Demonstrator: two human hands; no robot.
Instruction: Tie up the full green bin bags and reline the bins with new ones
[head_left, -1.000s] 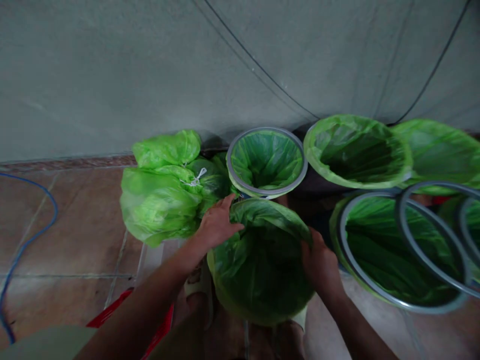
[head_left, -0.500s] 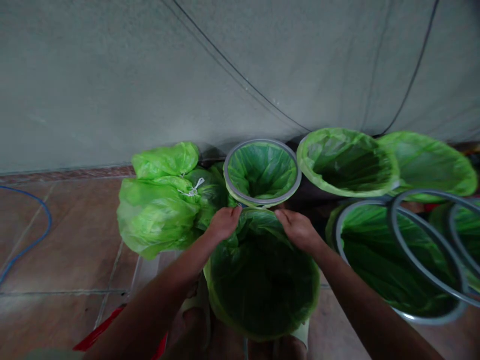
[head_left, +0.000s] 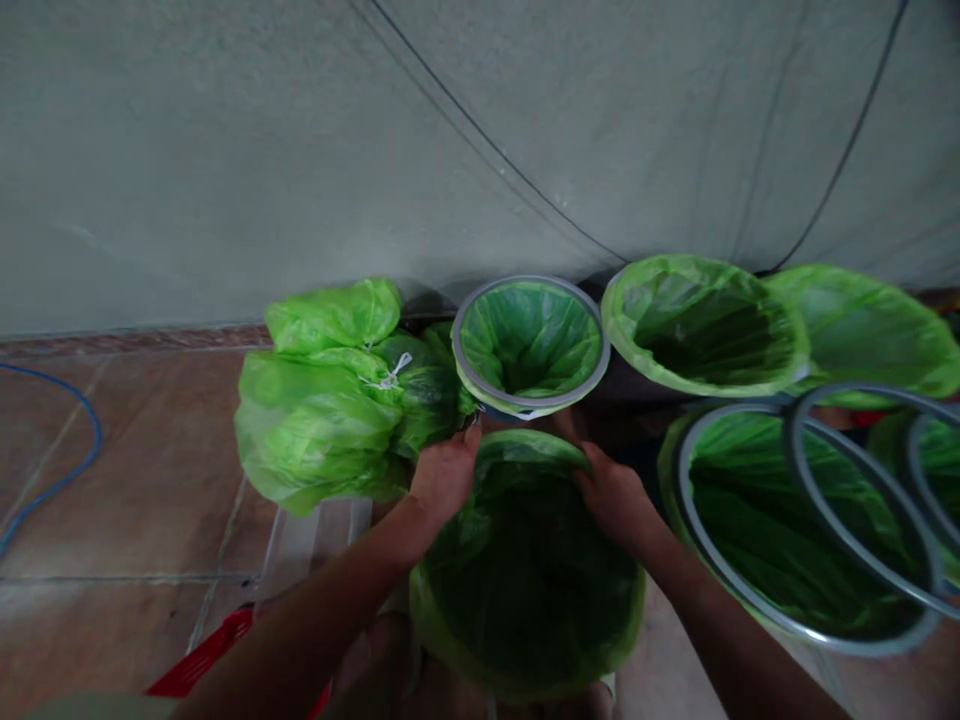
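In front of me a translucent green bin liner [head_left: 529, 650] is spread over the rim of a bin, its mouth facing up and its inside dark. My left hand [head_left: 448, 470] is closed on the liner's edge at the upper left of the mouth. On the upper right of the same edge, my right hand [head_left: 616, 500] is closed with the thumb along the top. Just beyond stands a bin with a grey ring [head_left: 606, 345] over its green liner. Tied green bags [head_left: 322, 430] lie to the left, one with a white string [head_left: 391, 372].
To the right stand more green-lined bins [head_left: 705, 325], and a loose grey ring [head_left: 825, 490] rests on one of them. A grey wall [head_left: 225, 150] runs behind. A blue hose [head_left: 94, 430] and a red plastic item [head_left: 202, 655] are on the left.
My hands have slid further apart along the liner's edge and come slightly nearer to me. The far edge now lies smoother and rounder, and the view has shifted a little.
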